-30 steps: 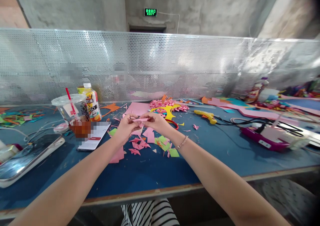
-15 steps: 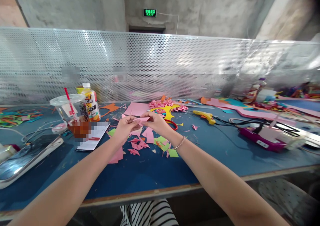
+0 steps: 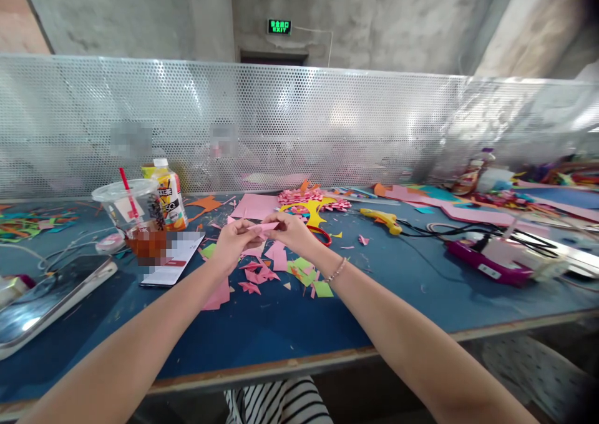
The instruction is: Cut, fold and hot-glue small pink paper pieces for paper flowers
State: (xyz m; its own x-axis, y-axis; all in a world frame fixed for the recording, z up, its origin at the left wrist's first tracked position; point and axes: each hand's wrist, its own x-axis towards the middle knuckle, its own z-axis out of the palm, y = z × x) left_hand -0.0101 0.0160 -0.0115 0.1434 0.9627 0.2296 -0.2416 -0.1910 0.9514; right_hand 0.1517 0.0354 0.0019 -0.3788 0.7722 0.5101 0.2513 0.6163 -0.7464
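Overall, the blue worktable (image 3: 421,293) carries the work, with a perforated metal screen (image 3: 299,124) closing off its far side. A lidded drink cup (image 3: 133,215) stands to the left and a yellow glue gun (image 3: 382,218) to the right, both well apart from the hands. Pink and green paper scraps (image 3: 281,268) lie directly beneath. Left hand (image 3: 231,244) and right hand (image 3: 292,231) are both pinched shut on a small pink paper piece (image 3: 262,226), held above the table between them. Any fold line is too small to confirm. In my judgement, the crease calls for aligned edges, fingertips close to the fold, and firm even pressure.
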